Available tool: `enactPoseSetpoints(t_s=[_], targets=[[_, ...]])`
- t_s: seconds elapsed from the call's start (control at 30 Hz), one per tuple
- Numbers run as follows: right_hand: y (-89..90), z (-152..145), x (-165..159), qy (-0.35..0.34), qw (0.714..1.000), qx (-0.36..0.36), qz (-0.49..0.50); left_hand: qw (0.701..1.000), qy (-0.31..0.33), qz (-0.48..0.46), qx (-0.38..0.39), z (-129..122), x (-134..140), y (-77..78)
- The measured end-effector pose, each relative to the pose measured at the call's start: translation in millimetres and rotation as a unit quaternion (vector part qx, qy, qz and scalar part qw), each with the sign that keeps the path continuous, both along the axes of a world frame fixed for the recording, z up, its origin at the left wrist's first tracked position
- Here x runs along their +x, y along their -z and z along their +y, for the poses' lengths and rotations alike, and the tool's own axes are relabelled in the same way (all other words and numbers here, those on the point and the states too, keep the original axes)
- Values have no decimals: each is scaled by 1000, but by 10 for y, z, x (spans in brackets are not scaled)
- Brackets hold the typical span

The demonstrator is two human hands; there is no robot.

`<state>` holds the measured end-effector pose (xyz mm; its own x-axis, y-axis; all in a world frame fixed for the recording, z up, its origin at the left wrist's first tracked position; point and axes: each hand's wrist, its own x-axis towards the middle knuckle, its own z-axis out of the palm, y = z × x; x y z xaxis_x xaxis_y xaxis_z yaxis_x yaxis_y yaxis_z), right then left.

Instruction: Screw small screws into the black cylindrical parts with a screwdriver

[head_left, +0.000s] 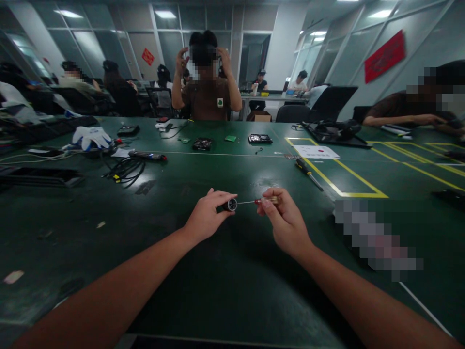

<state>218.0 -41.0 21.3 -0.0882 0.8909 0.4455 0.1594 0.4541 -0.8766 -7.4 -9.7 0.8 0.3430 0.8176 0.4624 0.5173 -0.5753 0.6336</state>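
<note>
From here I see the left hand (207,215) gripping a dark cylinder (230,205) above the green worktop (203,295). The right hand (286,220) pinches a slim screwdriver (258,200), its tip at the cylinder's round end.

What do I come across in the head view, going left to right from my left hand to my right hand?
Left hand, black cylindrical part, thin metal shaft of the red-collared screwdriver, right hand.
</note>
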Motion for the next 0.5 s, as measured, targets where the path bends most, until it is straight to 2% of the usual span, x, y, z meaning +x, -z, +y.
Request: enactPoseSetpoints(t_s=[0.2,0.4,0.5], targets=[[-26,14,-18,6,999,-30,18,1000,3,28,0,0,-3,4],[93,116,-1,19,993,-56,104,999,9,35,3,7,2,-6],[116,134,2,20,992,-50,112,999,14,35,-1,8,-1,-12]])
